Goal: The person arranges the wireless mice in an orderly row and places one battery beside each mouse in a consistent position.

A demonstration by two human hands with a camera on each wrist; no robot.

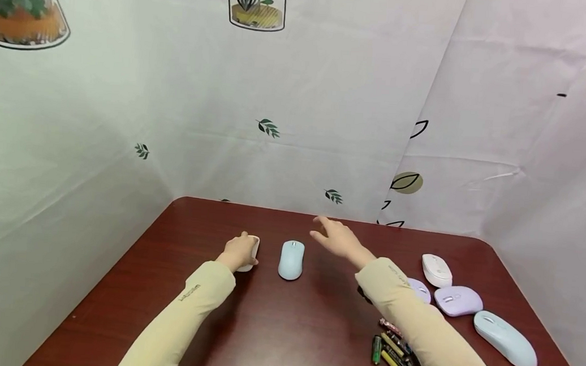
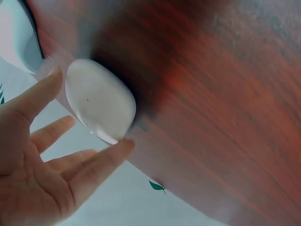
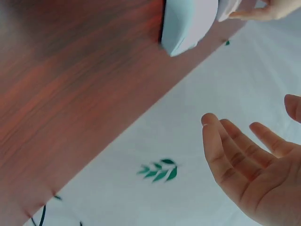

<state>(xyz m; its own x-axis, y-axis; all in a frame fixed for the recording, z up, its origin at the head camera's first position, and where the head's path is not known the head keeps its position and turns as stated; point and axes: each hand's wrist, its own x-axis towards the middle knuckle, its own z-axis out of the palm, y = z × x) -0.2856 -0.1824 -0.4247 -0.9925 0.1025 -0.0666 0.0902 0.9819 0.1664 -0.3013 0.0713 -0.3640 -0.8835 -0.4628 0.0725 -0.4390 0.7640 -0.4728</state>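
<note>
My left hand (image 1: 239,251) is over a white computer mouse (image 2: 99,100) at the left of the table. In the left wrist view its fingers are spread and mostly straight, with fingertips right at the mouse's edges. Just right of it lies a light blue mouse (image 1: 291,260), apart from both hands. My right hand (image 1: 338,240) hovers near the table's back edge, to the right of the blue mouse. In the right wrist view the fingers (image 3: 235,157) are loosely bent and hold nothing.
On the right of the dark red table (image 1: 272,340) lie a white mouse (image 1: 437,270), a lilac mouse (image 1: 458,301), another lilac mouse (image 1: 419,291) partly behind the sleeve, and a blue mouse (image 1: 505,339). Several batteries (image 1: 392,349) are piled beside the right forearm. A patterned curtain (image 1: 299,93) hangs behind.
</note>
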